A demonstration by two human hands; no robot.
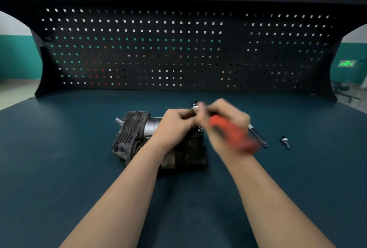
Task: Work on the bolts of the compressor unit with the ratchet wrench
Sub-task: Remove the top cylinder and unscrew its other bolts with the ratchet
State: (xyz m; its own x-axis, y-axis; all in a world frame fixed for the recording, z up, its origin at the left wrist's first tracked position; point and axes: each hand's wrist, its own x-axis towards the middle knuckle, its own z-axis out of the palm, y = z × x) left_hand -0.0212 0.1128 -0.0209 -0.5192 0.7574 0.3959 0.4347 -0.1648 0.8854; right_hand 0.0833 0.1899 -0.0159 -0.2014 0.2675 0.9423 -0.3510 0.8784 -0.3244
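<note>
Lying across the middle of the dark teal workbench (59,148), the compressor unit (135,138) runs its long axis left to right, finned cylinder head at the left end with a small metal stub poking out toward the far left, darker housing at the right. Over its top, the right hand (224,126) wraps around the ratchet wrench (234,134), whose red-orange handle slants down toward the near right while the metal head points up toward the far left, just above the unit. That whole hand and wrench are smeared with motion blur, so the head's exact seat on any bolt can't be made out. The left hand (174,126) sits curled over the top of the unit, fingertips bunched at the wrench head; whether they pinch it or only touch is unclear. Both forearms cover the unit's near middle and right side. Just beyond the right hand, a dark slim extension bar (258,135) lies on the bench, partly hidden by the handle. Farther right, well apart, rests a small socket bit (286,142). Behind everything stands a black pegboard (178,49).
</note>
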